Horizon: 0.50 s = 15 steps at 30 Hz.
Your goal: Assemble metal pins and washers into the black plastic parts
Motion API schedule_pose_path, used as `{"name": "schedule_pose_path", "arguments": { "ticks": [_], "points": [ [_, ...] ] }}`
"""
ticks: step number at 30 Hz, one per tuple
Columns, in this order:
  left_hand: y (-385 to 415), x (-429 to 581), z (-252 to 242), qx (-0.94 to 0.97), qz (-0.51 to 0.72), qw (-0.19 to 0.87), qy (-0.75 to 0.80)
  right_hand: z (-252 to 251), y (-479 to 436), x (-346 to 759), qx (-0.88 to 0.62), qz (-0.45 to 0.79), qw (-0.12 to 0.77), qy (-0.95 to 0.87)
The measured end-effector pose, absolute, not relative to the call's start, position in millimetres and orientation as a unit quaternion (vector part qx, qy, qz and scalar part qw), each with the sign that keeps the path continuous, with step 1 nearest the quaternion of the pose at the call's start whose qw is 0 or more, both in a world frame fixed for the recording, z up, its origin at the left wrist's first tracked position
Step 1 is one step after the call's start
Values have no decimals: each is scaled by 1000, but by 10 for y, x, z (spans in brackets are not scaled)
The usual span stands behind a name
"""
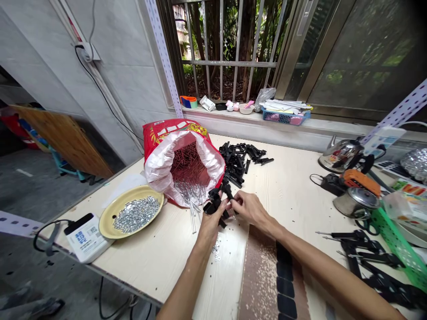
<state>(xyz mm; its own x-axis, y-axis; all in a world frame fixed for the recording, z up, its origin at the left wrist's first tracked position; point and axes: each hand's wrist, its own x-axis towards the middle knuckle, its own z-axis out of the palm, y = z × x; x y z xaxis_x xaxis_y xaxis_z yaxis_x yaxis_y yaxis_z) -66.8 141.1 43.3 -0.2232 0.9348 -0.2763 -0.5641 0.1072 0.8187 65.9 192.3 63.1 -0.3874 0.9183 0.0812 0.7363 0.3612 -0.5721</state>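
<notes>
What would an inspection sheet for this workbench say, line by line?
Surface: pale wooden table, brown strip near the person.
Job's things: black parts in both hands; pile of black parts behind; red sack of metal rods; yellow plate of small silver pieces.
Clutter: kettle, green basket, black tools at right.
Hands: left hand and right hand both closed on the black parts.
Cables: black cable on wall; cord by the white box.
Surroundings: barred window, cluttered sill, trees outside.
</notes>
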Motion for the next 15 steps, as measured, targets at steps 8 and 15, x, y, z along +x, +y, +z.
{"name": "schedule_pose_path", "arguments": {
  "ticks": [8,15],
  "points": [
    [1407,-730,495,217,685,520,462,670,1850,675,-417,367,287,-781],
    [1501,-873,505,139,740,477,453,582,2244,355,-551,215,157,-790]
  ]
}}
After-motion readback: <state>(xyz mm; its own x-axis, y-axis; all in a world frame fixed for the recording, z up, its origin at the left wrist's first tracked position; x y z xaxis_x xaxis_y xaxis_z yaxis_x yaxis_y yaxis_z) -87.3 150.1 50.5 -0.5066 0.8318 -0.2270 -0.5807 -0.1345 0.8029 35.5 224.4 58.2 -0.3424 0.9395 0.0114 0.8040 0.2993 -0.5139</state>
